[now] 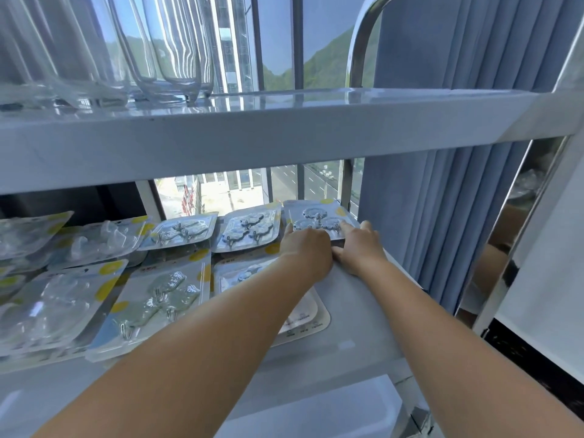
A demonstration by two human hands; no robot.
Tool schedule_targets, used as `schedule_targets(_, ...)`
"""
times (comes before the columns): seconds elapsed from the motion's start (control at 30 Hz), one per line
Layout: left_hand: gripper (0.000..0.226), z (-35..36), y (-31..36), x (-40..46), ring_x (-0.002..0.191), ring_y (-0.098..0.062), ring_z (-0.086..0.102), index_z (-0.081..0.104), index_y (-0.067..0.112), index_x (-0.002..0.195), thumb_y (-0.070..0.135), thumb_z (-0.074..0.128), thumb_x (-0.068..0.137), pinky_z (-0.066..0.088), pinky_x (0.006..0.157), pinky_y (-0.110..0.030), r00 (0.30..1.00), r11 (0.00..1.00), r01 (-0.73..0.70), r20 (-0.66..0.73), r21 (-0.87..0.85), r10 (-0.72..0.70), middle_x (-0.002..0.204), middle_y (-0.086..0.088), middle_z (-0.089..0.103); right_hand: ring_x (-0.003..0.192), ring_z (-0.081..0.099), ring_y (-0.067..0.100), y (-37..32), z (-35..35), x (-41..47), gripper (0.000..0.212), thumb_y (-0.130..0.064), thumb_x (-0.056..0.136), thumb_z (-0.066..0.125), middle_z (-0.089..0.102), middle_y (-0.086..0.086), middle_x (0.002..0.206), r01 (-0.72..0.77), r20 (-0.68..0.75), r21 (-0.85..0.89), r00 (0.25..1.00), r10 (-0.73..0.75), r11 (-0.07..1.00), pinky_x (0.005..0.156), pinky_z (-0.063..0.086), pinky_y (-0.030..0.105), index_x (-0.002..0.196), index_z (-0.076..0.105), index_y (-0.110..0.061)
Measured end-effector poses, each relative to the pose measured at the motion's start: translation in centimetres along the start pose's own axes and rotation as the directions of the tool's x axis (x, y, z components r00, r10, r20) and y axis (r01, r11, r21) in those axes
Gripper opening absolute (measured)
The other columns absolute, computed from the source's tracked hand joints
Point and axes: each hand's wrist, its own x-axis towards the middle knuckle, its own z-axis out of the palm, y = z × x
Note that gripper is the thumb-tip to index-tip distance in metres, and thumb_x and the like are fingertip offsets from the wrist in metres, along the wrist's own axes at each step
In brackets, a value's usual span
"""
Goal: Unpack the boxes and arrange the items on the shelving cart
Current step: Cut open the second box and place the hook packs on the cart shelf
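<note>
Both my arms reach onto the middle shelf (pixel 357 314) of a white shelving cart. My left hand (pixel 305 248) and my right hand (pixel 358 248) sit side by side on the near edge of a clear pack of adhesive hooks (pixel 319 218) at the back right corner. The fingers of both hands curl onto the pack's front edge. Several similar hook packs lie flat in rows to the left, among them one (pixel 248 230) beside the held pack and one (pixel 158 295) nearer me. Another pack (pixel 303 314) lies partly under my left forearm.
The upper shelf (pixel 252 134) hangs low over my hands and carries several tall clear glasses (pixel 177 42) at the left. A chrome cart handle (pixel 360 49) rises at the back right. A blue curtain (pixel 442 200) and a window stand behind the cart. A chrome post (pixel 518 235) stands at right.
</note>
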Motion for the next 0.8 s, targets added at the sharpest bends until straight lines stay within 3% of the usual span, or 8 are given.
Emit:
schedule_targets(0.27,0.027,-1.2,-0.7,-1.9,0.119,-0.022,0.05,0.055,0.01,0.113,0.012,0.038,0.092,0.018,0.114,-0.034,0.999,0.999,-0.048,-0.006,0.025,0.048,0.121,-0.009,0.058,0.134,0.024,0.036,-0.8,0.5,-2.2,0.079,-0.041,0.09,0.055,0.009,0.015,0.15,-0.022,-0.04,0.007,0.999,0.022,1.0,0.105,0.031,0.041,0.15,0.008,-0.02)
schedule_targets(0.37,0.027,-1.8,-1.7,-3.8,0.117,-0.023,0.052,0.054,0.009,0.115,0.011,0.039,0.093,0.016,0.114,-0.036,0.995,0.993,-0.084,-0.039,0.089,0.088,0.119,-0.009,0.059,0.131,0.028,0.033,-1.6,0.3,-4.8,0.066,-0.035,0.093,0.05,0.019,0.014,0.147,0.007,-0.113,-0.01,0.994,-0.008,1.0,0.1,0.035,0.039,0.146,0.019,-0.014)
schedule_targets(0.5,0.028,-3.0,-3.3,-7.9,0.117,-0.026,0.051,0.053,0.01,0.116,0.018,0.037,0.095,0.024,0.11,-0.037,0.984,0.989,-0.139,-0.103,0.056,0.145,0.121,-0.009,0.057,0.117,0.04,0.026,-4.1,-0.7,-8.9,0.029,-0.024,0.093,0.045,0.05,0.01,0.123,0.193,-0.22,-0.118,0.951,-0.216,0.974,0.084,0.04,0.034,0.115,0.051,-0.006)
schedule_targets(0.67,0.029,-4.4,-8.1,-16.0,0.115,-0.023,0.05,0.052,0.016,0.118,0.024,0.035,0.096,0.028,0.101,-0.03,0.942,0.975,-0.221,-0.26,-0.001,0.213,0.118,-0.003,0.057,0.109,0.048,0.024,-10.2,-1.3,-15.3,0.019,-0.013,0.088,0.047,0.058,0.004,0.108,0.409,-0.201,-0.115,0.883,-0.425,0.905,0.078,0.044,0.036,0.102,0.059,-0.01)
schedule_targets(0.8,0.035,-5.3,-15.3,-23.9,0.111,-0.021,0.05,0.047,0.021,0.126,0.03,0.029,0.097,0.033,0.083,-0.029,0.944,0.982,-0.185,-0.285,-0.038,0.167,0.116,0.002,0.055,0.106,0.048,0.021,-16.4,0.5,-21.1,0.02,-0.023,0.093,0.046,0.058,0.002,0.104,0.576,-0.188,-0.077,0.793,-0.579,0.814,0.078,0.04,0.034,0.103,0.06,-0.013)
